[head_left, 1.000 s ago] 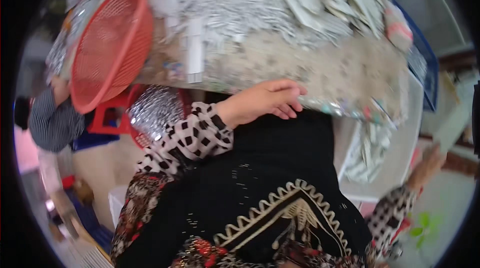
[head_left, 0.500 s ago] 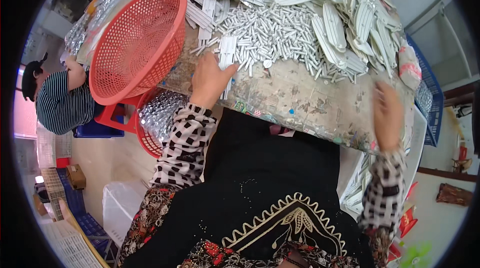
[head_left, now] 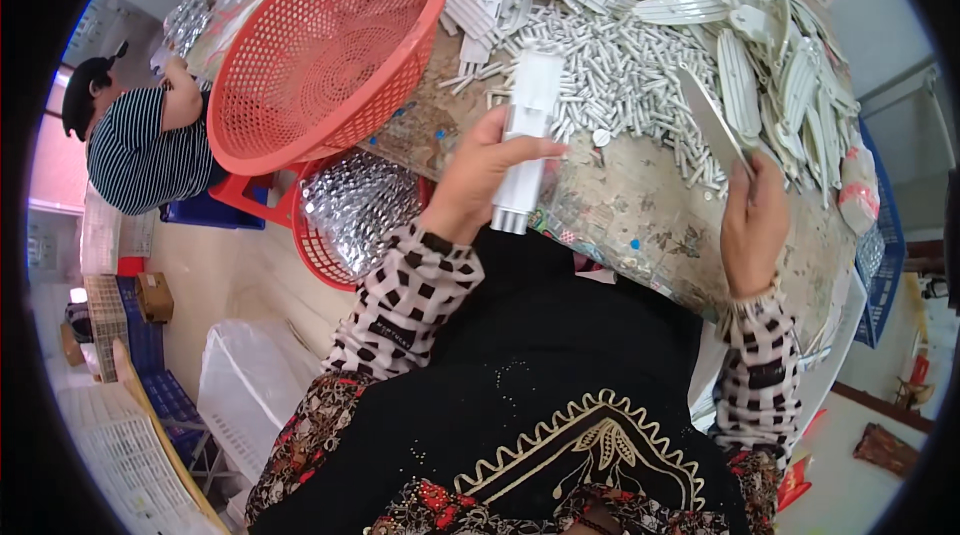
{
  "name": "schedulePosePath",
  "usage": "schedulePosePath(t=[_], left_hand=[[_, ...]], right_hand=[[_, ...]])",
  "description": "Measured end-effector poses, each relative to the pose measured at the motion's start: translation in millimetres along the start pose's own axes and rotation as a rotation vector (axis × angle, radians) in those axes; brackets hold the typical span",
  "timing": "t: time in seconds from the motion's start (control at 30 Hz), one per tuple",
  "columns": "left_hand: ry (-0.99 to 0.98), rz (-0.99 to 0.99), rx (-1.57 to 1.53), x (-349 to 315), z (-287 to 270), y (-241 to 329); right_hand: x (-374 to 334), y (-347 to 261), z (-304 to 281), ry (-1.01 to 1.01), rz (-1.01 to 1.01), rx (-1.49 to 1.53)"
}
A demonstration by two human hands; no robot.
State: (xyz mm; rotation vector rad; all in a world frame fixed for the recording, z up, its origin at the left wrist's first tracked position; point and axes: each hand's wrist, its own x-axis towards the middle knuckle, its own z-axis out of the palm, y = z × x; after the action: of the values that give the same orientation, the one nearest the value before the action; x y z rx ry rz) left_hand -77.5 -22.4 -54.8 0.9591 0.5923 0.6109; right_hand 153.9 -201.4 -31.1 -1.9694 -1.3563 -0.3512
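My left hand (head_left: 480, 185) grips a bundle of white plastic sticks (head_left: 528, 135), held upright over the table's near edge. My right hand (head_left: 755, 225) pinches one flat, long grey-white plastic piece (head_left: 712, 120) that slants up toward the pile. Ahead of both hands lies a heap of small white sticks (head_left: 630, 85) on the worn table (head_left: 640, 205). Behind that heap are several larger flat white plastic parts (head_left: 750, 35).
An empty red mesh basket (head_left: 330, 45) sits at the table's left end. Below it stands a second red basket with silvery packets (head_left: 350, 210). A person in a striped shirt (head_left: 140, 145) sits to the left. A blue crate (head_left: 880, 245) is on the right; white crates (head_left: 240, 395) stand on the floor.
My left hand has lifted a bundle of white sticks off the pile. My right hand has moved inward and picked up a flat long piece. The view has shifted down.
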Motion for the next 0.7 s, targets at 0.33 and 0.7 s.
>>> schedulePosePath(t=[0.33, 0.7], left_hand=[[-0.006, -0.036, -0.308, 10, 42, -32], [-0.233, -0.112, -0.399, -7, 56, -23]], right_hand=[[-55, -55, 36, -0.260, 0.373, 0.717], [-46, -49, 12, -0.231, 0.002, 0.218]])
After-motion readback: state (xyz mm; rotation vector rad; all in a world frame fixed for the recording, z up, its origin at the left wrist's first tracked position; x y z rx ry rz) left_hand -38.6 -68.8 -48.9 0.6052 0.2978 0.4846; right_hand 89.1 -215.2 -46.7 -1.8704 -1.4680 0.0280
